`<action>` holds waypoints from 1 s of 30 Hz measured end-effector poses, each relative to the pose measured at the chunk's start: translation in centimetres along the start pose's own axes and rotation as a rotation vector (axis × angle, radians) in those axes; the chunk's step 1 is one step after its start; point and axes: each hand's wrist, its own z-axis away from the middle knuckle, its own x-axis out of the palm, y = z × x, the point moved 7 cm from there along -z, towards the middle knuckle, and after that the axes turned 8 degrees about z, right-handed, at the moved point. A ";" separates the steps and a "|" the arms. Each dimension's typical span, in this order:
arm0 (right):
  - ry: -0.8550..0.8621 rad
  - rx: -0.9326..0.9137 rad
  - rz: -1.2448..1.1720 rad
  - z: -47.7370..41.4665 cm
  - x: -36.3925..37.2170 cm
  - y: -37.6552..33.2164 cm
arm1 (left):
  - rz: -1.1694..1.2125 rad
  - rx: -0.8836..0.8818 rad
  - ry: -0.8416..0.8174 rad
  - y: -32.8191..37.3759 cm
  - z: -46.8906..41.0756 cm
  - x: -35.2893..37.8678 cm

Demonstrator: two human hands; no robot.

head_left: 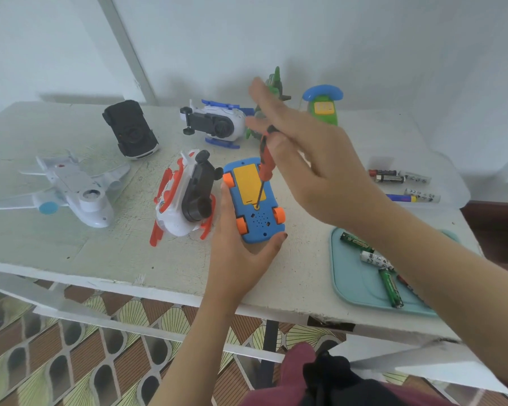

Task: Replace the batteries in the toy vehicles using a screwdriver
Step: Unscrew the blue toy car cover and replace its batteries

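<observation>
A: Well, what are the fingers of the right hand doing?

B: The thumb and a finger pinch the red handle of the screwdriver, and the other fingers stand out straight and spread above it. The shaft slants down, and its tip sits in the screw hole just below the yellow battery cover.

A: And the left hand?

B: It grips the blue toy car — fingers along the car's left side, thumb curled round the near end. The car is held belly up, orange wheels in the air, low over the white table, near the middle of its front edge.

A: What lies round it?

B: Just beside the car on the left, a white and red helicopter lies underside up. Farther left is a white plane. Behind these are a black car and a white and blue helicopter, both turned over. A green toy is partly hidden behind the raised fingers. A green and blue toy stands near it by the wall.

A: Any batteries?

B: Two lots — loose batteries lie on the table's right side, and green and white batteries lie on a teal tray at the near right corner, partly under the right forearm.
</observation>
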 end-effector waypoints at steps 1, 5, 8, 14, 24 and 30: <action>0.018 -0.014 -0.007 0.0 -0.2 -0.2 | -0.006 0.005 -0.005 0.0 0.0 0.1; 0.087 -0.044 -0.004 -0.1 -0.8 -0.4 | -0.033 0.018 -0.002 0.6 -0.1 0.2; 0.180 -0.055 0.131 -0.2 -1.3 -0.3 | -0.043 -0.006 0.024 -0.2 -0.1 -0.1; 0.152 -0.081 0.213 -0.7 -0.9 -0.3 | -0.051 -0.026 0.027 -0.2 -0.1 -0.2; -0.111 0.129 -0.186 -0.8 -0.8 0.4 | -0.073 -0.079 0.043 -0.6 -0.1 -0.3; 0.009 0.117 -0.020 -0.8 -1.9 0.8 | -0.080 -0.070 0.082 0.1 -0.2 -0.5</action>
